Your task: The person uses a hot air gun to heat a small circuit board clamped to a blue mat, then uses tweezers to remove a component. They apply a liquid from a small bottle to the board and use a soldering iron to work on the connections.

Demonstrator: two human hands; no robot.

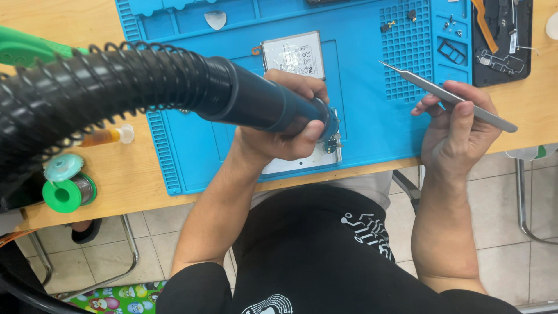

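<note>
while the left hand (276,136) wraps around the dark handle of a hot air tool (261,104), i see its nozzle pointing down at the small circuit part on the lower edge of an opened phone (308,160). this phone lies on the blue work mat (372,110), close to the near edge of the wooden desk (133,174), so i judge it is kept there to be near the body and easy to reach. the left grip is closed tight on the tool, thumb over the front, and the thick black hose with its wire spring runs away to the left.

the right hand (456,131) rests on the edge of the mat, well apart from the phone. its grip is closed on metal tweezers (447,96), held like a pen, tips pointing up and left over the mat; the tips carry nothing that i can see.

a flat battery (293,53) lies on the mat just behind the left hand. a green solder spool (70,189) and a small syringe (107,136) stay on the desk at the left.
</note>
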